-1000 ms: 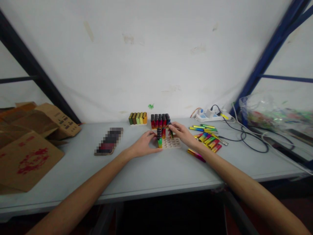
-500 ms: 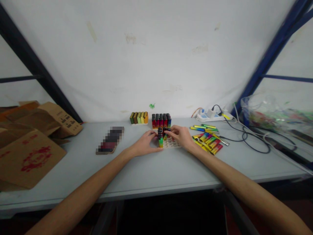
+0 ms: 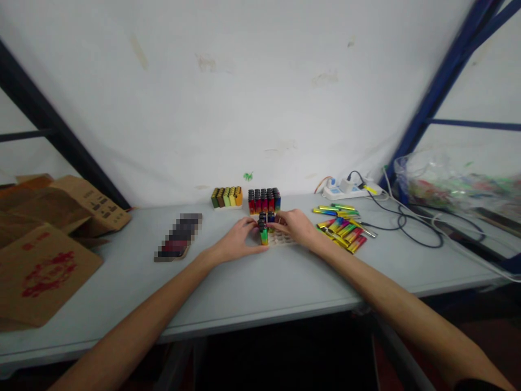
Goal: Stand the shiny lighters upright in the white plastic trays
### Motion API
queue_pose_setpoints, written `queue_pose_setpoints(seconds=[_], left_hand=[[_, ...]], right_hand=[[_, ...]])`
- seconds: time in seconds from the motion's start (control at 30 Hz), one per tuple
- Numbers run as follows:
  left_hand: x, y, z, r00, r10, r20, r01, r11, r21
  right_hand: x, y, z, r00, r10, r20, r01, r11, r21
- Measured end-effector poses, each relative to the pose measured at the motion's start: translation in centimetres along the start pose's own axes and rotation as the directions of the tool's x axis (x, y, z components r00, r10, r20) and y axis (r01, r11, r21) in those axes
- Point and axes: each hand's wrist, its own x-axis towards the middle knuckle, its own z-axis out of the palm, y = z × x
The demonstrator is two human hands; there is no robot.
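A white holed tray (image 3: 281, 240) lies on the table between my hands. Along its left side stand several upright lighters with black tops, among them a green-yellow lighter (image 3: 264, 234) at the front. My left hand (image 3: 236, 240) curls round the left end, its thumb along the front edge and its fingers against the lighter row. My right hand (image 3: 298, 227) reaches over the tray from the right, with thumb and forefinger pinched at a dark-topped lighter (image 3: 271, 218) in the second row. Its fingers partly hide that lighter.
Loose shiny lighters (image 3: 344, 231) lie in a pile to the right. Behind are a red-blue lighter block (image 3: 264, 202) and a green-yellow lighter block (image 3: 227, 197). A pixelated flat object (image 3: 179, 237), cardboard boxes (image 3: 52, 266), a power strip (image 3: 352, 190) with cables and a plastic bag (image 3: 443, 176) surround.
The whole view has shifted slightly. The lighter at my right fingertips, tilted before, now looks more upright beside the row. My left hand keeps its place at the tray.
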Motion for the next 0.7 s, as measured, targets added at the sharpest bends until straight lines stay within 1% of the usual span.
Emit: queue_pose_setpoints(seconds=[0.07, 0.13, 0.2, 0.23, 0.3, 0.33, 0.4, 0.47, 0.53, 0.6, 0.63, 0.7], left_hand=[[0.0, 0.0, -0.1, 1.000, 0.005, 0.004, -0.005, 1.000, -0.001], [0.0, 0.0, -0.1, 1.000, 0.007, 0.009, -0.007, 1.000, -0.005], [0.0, 0.0, -0.2, 1.000, 0.007, 0.009, -0.007, 1.000, -0.008], [0.0, 0.0, -0.2, 1.000, 0.007, 0.006, -0.007, 1.000, -0.008], [0.0, 0.0, -0.1, 1.000, 0.007, -0.002, -0.007, 1.000, -0.010], [0.1, -0.1, -0.1, 1.000, 0.006, -0.004, -0.006, 1.000, -0.011], [0.1, -0.1, -0.1, 1.000, 0.009, -0.003, -0.009, 1.000, -0.014], [0.0, -0.2, 0.0, 1.000, 0.009, -0.002, -0.009, 1.000, -0.015], [0.0, -0.2, 0.0, 1.000, 0.009, -0.002, -0.009, 1.000, -0.012], [0.0, -0.2, 0.0, 1.000, 0.011, -0.002, -0.011, 1.000, -0.008], [0.0, -0.2, 0.0, 1.000, 0.013, -0.003, -0.013, 1.000, -0.007], [0.1, -0.1, 0.0, 1.000, 0.019, -0.004, -0.019, 1.000, -0.011]], right_hand=[[-0.2, 0.8, -1.3, 1.000, -0.011, -0.008, 0.011, 1.000, 0.005], [-0.6, 2.7, -3.1, 1.000, 0.009, -0.030, -0.010, 0.999, -0.033], [-1.0, 5.5, -5.1, 0.995, 0.087, -0.056, -0.095, 0.982, -0.165], [-1.3, 7.0, -6.0, 0.988, 0.147, -0.055, -0.156, 0.957, -0.244], [-1.8, 9.9, -7.4, 0.962, 0.269, -0.034, -0.265, 0.903, -0.339], [-2.1, 11.0, -7.9, 0.948, 0.316, -0.018, -0.301, 0.881, -0.365], [-2.7, 12.6, -8.3, 0.922, 0.382, 0.069, -0.326, 0.858, -0.397], [-2.9, 13.2, -8.2, 0.901, 0.410, 0.142, -0.324, 0.853, -0.409], [-3.0, 13.1, -7.9, 0.898, 0.408, 0.165, -0.314, 0.857, -0.409], [-2.8, 12.6, -7.6, 0.910, 0.383, 0.156, -0.296, 0.867, -0.400], [-2.7, 12.2, -7.5, 0.920, 0.362, 0.150, -0.288, 0.884, -0.369], [-2.4, 11.4, -7.5, 0.945, 0.306, 0.118, -0.269, 0.929, -0.253]])
